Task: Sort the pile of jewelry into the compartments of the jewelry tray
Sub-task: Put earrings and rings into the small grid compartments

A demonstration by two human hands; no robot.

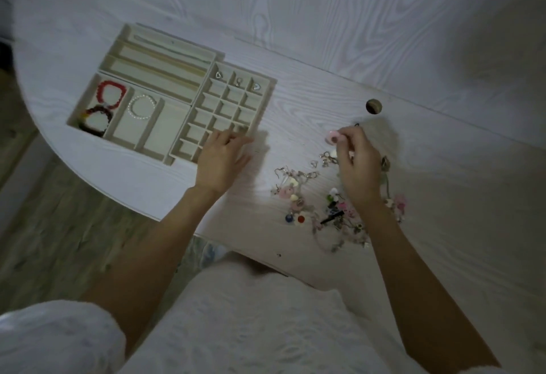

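Jewelry tray (177, 84): cream-coloured, lying flat on the pale wood-grain worktop (413, 149), to the left of the loose pile.
Long slots: the far-left part of the tray has long narrow channels; I cannot make out anything in them.
Bracelet section: at the tray's near-left, a red bead bracelet (111, 94) and a dark bracelet (95, 121) share one compartment; a white pearl bracelet (142, 107) lies in the next compartment to the right.
Small grid: the tray's right part is a grid of little squares; the far row holds a small silver piece (219, 75), another silver piece (238, 81) and a third silver piece (256, 87), one per square.
Jewelry pile (325, 199): scattered on the worktop right of the tray, a mix of earrings, charms, hearts and flower shapes.
Left hand (220, 161): rests on the tray's near-right corner, fingers (233, 138) nearly straight, slightly spread, holding nothing.
Right hand (359, 163): raised over the far edge of the pile, fingertips pinched on a pink ring-shaped piece (334, 137).
Worktop hole (373, 106): a round opening beyond the right hand.
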